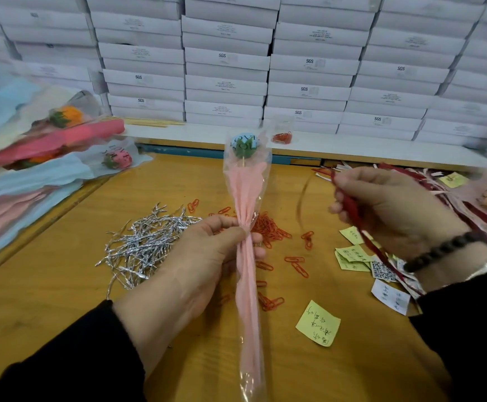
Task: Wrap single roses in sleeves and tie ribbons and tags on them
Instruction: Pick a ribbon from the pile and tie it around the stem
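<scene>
A single flower in a clear sleeve (246,181) lined with pink paper stands upright at the centre, its blue head and green leaves at the top. My left hand (204,256) pinches the sleeve at its gathered neck. My right hand (387,207) is raised to the right, closed on a dark red ribbon (352,210) that trails down past my wrist. The two hands are apart.
Silver twist ties (146,242) lie in a heap left of centre. Orange paper clips (274,230) are scattered behind the sleeve. Yellow notes (319,323) and white tags (390,297) lie at right. Wrapped flowers (48,146) pile at left. More ribbons (468,204) lie far right. White boxes (225,59) are stacked behind.
</scene>
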Demonstrator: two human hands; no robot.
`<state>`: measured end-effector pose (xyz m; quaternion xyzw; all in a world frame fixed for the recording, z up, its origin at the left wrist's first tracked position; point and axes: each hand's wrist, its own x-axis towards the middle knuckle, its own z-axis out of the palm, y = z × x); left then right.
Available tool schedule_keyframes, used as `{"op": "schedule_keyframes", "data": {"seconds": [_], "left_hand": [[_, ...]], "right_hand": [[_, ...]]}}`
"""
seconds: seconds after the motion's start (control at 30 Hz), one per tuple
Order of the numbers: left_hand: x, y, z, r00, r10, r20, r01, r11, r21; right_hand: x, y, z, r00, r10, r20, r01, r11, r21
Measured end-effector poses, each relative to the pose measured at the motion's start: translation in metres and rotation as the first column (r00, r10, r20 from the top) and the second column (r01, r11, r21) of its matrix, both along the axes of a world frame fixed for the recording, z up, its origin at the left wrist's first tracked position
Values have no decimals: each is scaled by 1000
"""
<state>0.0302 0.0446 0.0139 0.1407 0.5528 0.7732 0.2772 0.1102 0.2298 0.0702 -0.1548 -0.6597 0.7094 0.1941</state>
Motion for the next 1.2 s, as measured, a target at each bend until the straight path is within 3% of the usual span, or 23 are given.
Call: {"op": "schedule_keyframes", "data": {"seconds": [0.27, 0.47, 0.6, 0.7, 0.8, 0.97, 1.2], "left_hand": [[4, 2, 4, 996, -75, 47, 72, 995, 75], [-6, -1, 7, 994, 71, 84, -77, 995, 67], [-7, -3, 8, 991, 96, 94, -101, 993, 53], [-3, 0, 6, 995, 44, 92, -50, 997, 60], [2, 2, 5, 996, -38, 81, 31, 996, 78], [6, 3, 4, 998, -55, 41, 52, 997, 57], [3, 1, 2, 997, 16, -78, -19, 999, -39]], "right_hand": [[-20, -54, -37, 959, 210, 191, -249, 946, 209], [-16, -40, -26, 888, 283, 362, -385, 888, 250], [-13, -26, -21, 925, 218, 312, -309, 909, 280], [-18, -34, -29, 955, 153, 254, -224, 933, 283], [-22, -46, -38, 953, 163, 255, -243, 914, 324], [-24, -56, -44, 951, 209, 227, -255, 947, 196], [-24, -55, -44, 914, 252, 317, -291, 953, 81]]}}
